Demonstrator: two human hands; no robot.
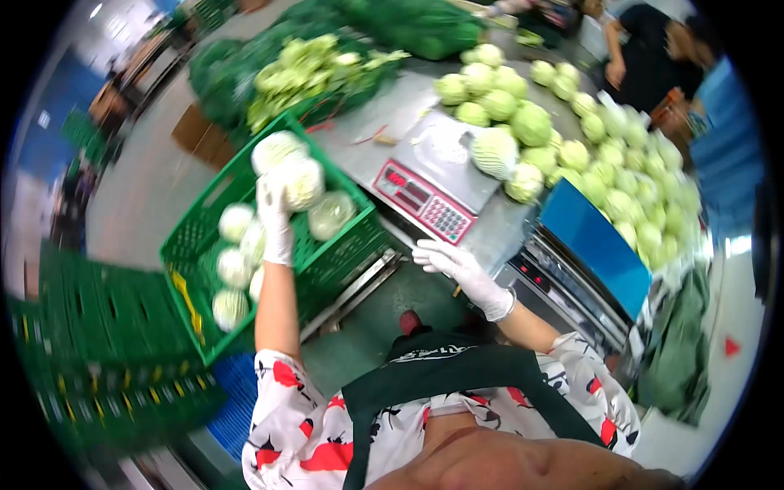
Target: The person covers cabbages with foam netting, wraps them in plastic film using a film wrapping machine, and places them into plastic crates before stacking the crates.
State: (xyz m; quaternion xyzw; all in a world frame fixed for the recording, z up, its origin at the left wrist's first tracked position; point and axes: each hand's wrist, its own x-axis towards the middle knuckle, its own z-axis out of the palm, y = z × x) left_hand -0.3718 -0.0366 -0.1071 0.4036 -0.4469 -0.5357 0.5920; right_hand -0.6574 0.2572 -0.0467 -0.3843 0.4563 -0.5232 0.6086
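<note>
Left hand (273, 214) at cabbage (302, 184) in crate (347, 263), fingertips blurred, grip unclear; right hand (461, 271) unfurled.

Left gloved fingers (268, 192) against a cabbage (304, 184) in a green crate (343, 257), right gloved fingers (441, 255) extended near a scale (425, 204)

I count two white-gloved hands (273, 202) (464, 268), one pink-edged metal scale (424, 201), one blue flat panel (594, 249). Round pale-green cabbages (531, 124) are over thirty.

R hand (461, 273): small gap to scale (425, 200), cabbages (531, 126) block beyond. L hand (276, 208): crate rim (331, 160) betw. it & scale.
</note>
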